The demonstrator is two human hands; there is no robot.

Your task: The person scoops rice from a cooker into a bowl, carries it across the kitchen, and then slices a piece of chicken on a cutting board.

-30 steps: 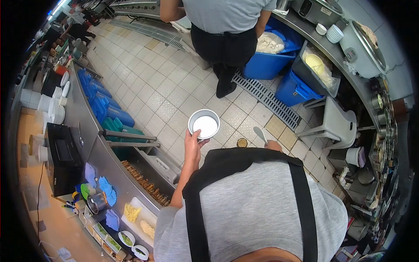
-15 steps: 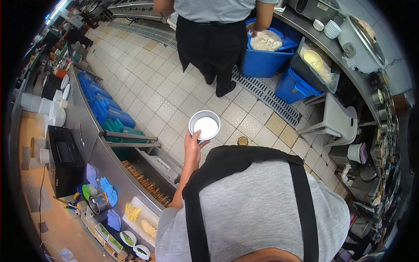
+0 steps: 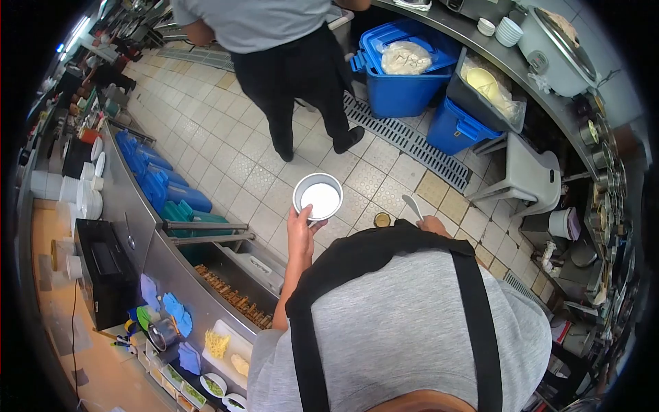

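My left hand (image 3: 300, 237) is closed on the side of a round metal pan (image 3: 317, 179), its thumb over the rim and its fingers underneath. White contents (image 3: 324, 200) cover the bottom of the pan. At the right of my apron, my right hand (image 3: 434, 226) grips a pale spoon (image 3: 412, 207) by the handle, bowl end pointing forward. Part of that hand is hidden behind my apron. Between the two hands, a small round brownish container (image 3: 382, 220) shows just past the apron edge.
A person (image 3: 288, 75) in a black apron stands ahead on the tiled floor. Blue bins (image 3: 401, 93) and a white plastic chair (image 3: 525, 175) line the right side. A steel counter (image 3: 154, 257) with a cutting board (image 3: 235, 343) and food dishes runs along my left.
My right hand has come into view with the spoon. The person ahead has moved left, away from the blue bin, and turned. My left hand holds the pan nearly in place.
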